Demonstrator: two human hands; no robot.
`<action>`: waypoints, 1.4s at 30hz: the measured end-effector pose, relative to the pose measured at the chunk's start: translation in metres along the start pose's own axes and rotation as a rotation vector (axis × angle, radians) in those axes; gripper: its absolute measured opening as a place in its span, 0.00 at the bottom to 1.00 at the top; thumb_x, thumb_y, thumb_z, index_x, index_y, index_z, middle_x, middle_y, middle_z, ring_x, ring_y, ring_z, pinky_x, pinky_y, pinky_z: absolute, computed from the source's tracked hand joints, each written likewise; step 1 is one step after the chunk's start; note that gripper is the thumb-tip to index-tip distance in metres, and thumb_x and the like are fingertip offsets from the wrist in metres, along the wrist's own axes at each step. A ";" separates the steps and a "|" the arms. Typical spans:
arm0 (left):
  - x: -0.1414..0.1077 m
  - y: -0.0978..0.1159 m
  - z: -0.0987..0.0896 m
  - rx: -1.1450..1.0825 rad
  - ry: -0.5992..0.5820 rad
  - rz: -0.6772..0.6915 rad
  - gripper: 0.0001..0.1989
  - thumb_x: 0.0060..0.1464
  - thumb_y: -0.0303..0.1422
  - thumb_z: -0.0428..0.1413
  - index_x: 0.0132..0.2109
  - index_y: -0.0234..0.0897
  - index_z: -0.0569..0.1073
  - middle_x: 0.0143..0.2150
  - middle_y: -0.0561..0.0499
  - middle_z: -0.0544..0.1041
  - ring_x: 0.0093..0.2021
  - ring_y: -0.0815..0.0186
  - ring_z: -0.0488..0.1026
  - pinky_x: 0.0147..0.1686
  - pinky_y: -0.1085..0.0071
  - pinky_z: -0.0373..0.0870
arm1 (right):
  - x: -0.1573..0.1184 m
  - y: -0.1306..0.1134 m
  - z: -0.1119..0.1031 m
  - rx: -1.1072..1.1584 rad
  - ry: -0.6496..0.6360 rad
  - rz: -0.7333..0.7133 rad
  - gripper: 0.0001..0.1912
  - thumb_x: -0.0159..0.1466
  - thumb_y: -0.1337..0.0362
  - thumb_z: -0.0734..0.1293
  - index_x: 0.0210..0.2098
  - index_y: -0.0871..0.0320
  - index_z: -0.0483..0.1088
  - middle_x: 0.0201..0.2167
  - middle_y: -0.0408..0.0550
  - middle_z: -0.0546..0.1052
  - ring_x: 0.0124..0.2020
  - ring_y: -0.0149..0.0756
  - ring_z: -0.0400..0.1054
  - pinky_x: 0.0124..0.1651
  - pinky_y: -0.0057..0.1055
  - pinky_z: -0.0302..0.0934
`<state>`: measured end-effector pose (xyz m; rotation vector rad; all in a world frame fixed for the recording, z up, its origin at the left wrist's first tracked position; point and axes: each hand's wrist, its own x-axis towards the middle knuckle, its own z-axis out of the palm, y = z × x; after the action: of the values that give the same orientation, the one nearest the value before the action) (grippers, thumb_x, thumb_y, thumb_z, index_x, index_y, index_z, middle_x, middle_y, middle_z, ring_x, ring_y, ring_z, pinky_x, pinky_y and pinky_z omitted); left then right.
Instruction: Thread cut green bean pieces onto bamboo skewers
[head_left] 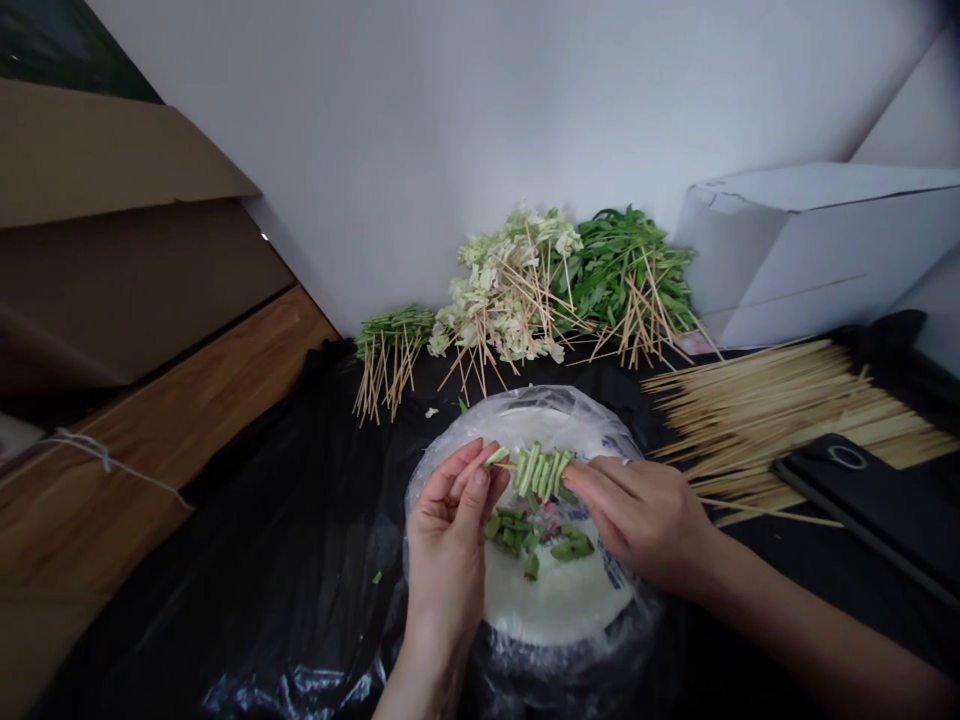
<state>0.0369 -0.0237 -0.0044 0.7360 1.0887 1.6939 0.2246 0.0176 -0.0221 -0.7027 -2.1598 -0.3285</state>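
Note:
Between the fingers of my left hand (pixel 454 515) is a short cut piece of green bean (pixel 496 457), touching the tip of a skewer. My right hand (pixel 649 510) is closed on that bamboo skewer (pixel 509 466), and a row of several green bean pieces (pixel 541 470) is threaded side by side along it. Both hands are above a round white plate (pixel 555 625) wrapped in clear plastic. Loose green bean pieces (pixel 514 530) lie on the plate below the skewer.
Finished bean skewers (pixel 390 350), pale cabbage-like skewers (pixel 510 280) and leafy green skewers (pixel 630 270) lie along the wall. Bare bamboo skewers (pixel 757 410) and a dark phone (pixel 870 505) are at right. Black plastic sheeting (pixel 300 570) covers the floor. A white box (pixel 825 250) and cardboard box (pixel 127 250) flank it.

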 end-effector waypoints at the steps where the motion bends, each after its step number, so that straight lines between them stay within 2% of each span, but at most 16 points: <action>1: 0.000 0.000 0.000 -0.002 -0.001 0.001 0.11 0.52 0.32 0.65 0.44 0.41 0.80 0.46 0.51 0.83 0.47 0.66 0.80 0.49 0.73 0.76 | 0.000 0.000 0.000 0.001 -0.005 0.001 0.12 0.67 0.74 0.58 0.41 0.63 0.72 0.25 0.44 0.73 0.24 0.31 0.65 0.28 0.32 0.54; 8: -0.001 -0.003 -0.001 -0.054 0.002 0.023 0.09 0.53 0.35 0.65 0.42 0.39 0.81 0.45 0.49 0.83 0.46 0.64 0.80 0.49 0.70 0.77 | -0.001 0.000 0.001 0.026 -0.015 0.015 0.11 0.67 0.74 0.58 0.41 0.63 0.71 0.25 0.45 0.73 0.24 0.32 0.65 0.28 0.33 0.53; 14: 0.001 -0.001 -0.003 -0.062 -0.025 -0.029 0.12 0.48 0.31 0.68 0.42 0.40 0.81 0.41 0.49 0.84 0.45 0.65 0.80 0.47 0.73 0.76 | -0.002 -0.001 0.002 0.028 0.005 -0.014 0.11 0.66 0.75 0.58 0.42 0.63 0.71 0.26 0.45 0.74 0.23 0.32 0.63 0.27 0.33 0.52; 17: 0.001 -0.002 -0.004 -0.028 -0.009 -0.008 0.12 0.48 0.33 0.68 0.42 0.40 0.81 0.42 0.50 0.83 0.45 0.66 0.79 0.47 0.72 0.76 | -0.002 -0.001 0.002 0.051 0.015 -0.016 0.11 0.66 0.75 0.58 0.42 0.63 0.71 0.26 0.45 0.73 0.23 0.32 0.63 0.27 0.33 0.52; 21: 0.001 -0.004 -0.008 0.054 0.025 0.032 0.11 0.46 0.35 0.70 0.38 0.40 0.82 0.39 0.52 0.82 0.39 0.69 0.77 0.41 0.75 0.74 | -0.001 -0.001 0.002 0.065 0.022 -0.011 0.11 0.66 0.76 0.58 0.42 0.63 0.71 0.26 0.45 0.74 0.24 0.32 0.63 0.27 0.32 0.52; 29: 0.000 -0.005 -0.012 0.132 -0.069 -0.062 0.11 0.44 0.37 0.70 0.35 0.38 0.82 0.32 0.53 0.81 0.34 0.71 0.74 0.39 0.76 0.71 | -0.003 -0.002 0.003 0.086 0.019 -0.012 0.11 0.67 0.75 0.58 0.42 0.62 0.71 0.26 0.45 0.73 0.23 0.33 0.62 0.26 0.34 0.51; 37: 0.008 0.008 -0.012 0.366 -0.171 0.017 0.06 0.49 0.34 0.66 0.36 0.39 0.82 0.33 0.53 0.82 0.33 0.70 0.74 0.37 0.76 0.71 | -0.003 0.000 0.003 0.052 0.008 -0.024 0.12 0.67 0.74 0.57 0.41 0.63 0.72 0.26 0.45 0.74 0.23 0.33 0.62 0.26 0.34 0.50; 42: 0.013 0.020 -0.016 0.740 -0.335 0.100 0.07 0.56 0.33 0.58 0.39 0.37 0.80 0.34 0.50 0.81 0.33 0.65 0.75 0.34 0.71 0.70 | -0.004 0.001 0.002 -0.005 -0.011 -0.040 0.11 0.67 0.73 0.59 0.41 0.63 0.72 0.27 0.46 0.75 0.23 0.32 0.62 0.27 0.34 0.50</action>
<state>0.0110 -0.0194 0.0072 1.4968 1.4534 1.1554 0.2256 0.0179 -0.0263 -0.6665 -2.1866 -0.3516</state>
